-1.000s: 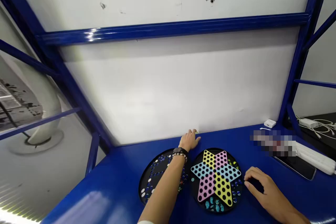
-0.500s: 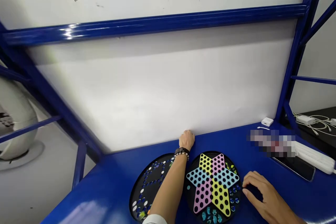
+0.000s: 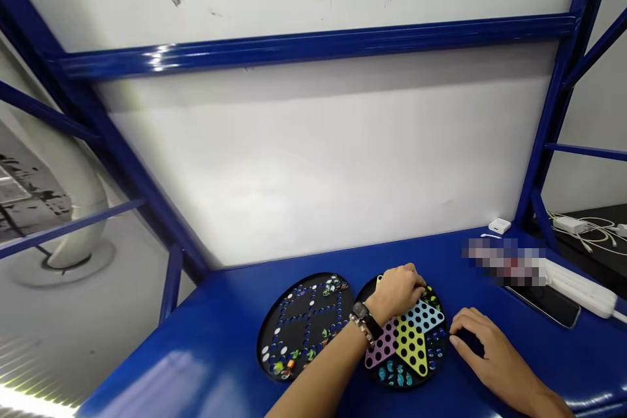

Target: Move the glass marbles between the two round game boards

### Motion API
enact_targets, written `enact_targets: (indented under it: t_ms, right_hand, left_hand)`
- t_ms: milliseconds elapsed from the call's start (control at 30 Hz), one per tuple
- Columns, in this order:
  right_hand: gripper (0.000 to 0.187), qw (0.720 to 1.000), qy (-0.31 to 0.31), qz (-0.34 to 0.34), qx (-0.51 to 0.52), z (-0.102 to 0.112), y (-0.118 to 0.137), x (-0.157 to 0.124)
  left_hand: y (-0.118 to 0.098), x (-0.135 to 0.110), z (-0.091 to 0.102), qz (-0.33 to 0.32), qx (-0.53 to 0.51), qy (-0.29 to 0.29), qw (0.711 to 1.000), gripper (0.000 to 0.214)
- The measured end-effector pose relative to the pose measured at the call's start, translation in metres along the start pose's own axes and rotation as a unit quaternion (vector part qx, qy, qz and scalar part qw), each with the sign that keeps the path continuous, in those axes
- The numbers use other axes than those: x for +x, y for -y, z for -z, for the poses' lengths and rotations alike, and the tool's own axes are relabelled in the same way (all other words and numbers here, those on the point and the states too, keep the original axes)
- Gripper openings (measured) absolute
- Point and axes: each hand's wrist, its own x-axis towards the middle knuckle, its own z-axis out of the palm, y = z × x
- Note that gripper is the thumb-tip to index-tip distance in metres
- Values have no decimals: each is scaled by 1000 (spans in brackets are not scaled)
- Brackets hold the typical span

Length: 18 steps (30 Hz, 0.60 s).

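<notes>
My left hand (image 3: 399,289), with a watch (image 3: 361,312) and a beaded bracelet on its wrist, is over the upper part of a round black Chinese checkers board (image 3: 360,290) with a coloured star (image 3: 410,346). Its fingers curl down by the yellow-green marbles (image 3: 429,294) at the upper right rim; the fingertips and anything in them are hidden. Blue marbles (image 3: 434,349) and teal marbles (image 3: 396,374) lie in the rim sections. Just right of this board my right hand (image 3: 482,343) rests on the table, fingers loosely bent, thumb apart, holding nothing visible.
Left of the star board is a second round black board (image 3: 294,304) with marbles, white discs and an orange cube (image 3: 290,364). On the blue table's (image 3: 210,339) right are a phone (image 3: 546,305), a white power strip (image 3: 580,287) and a small white case (image 3: 499,226). A white panel stands behind.
My left hand has come from the table's back edge, by the panel, onto the star board, uncovering more of the left board. My right hand stays beside the star board. The view has shifted slightly.
</notes>
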Motion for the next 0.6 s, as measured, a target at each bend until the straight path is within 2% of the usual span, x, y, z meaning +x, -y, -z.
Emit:
enact_targets:
  t_ms: [200,333,400,500,600]
  right_hand:
    - [23,1000,8,0,4,0,1,1]
    - [21,1000,20,-5,8,0,-1,1]
    - [20,999,35,-17,10,0,-1,0]
    - [21,999,44,-26,15,2,1,-1]
    - [22,999,37,-20,18,3,2,-2]
  left_hand:
    - [-18,-2,-10,-41,92,-35,994,31]
    - [-31,-11,-13,-70,91,-30,993,28]
    - [-29,-22,-7,-54,63,-37,996,30]
    - [-5,-48,11,15,7,-66,998,34]
    - [44,-85,33,130,-15,-93,987,36]
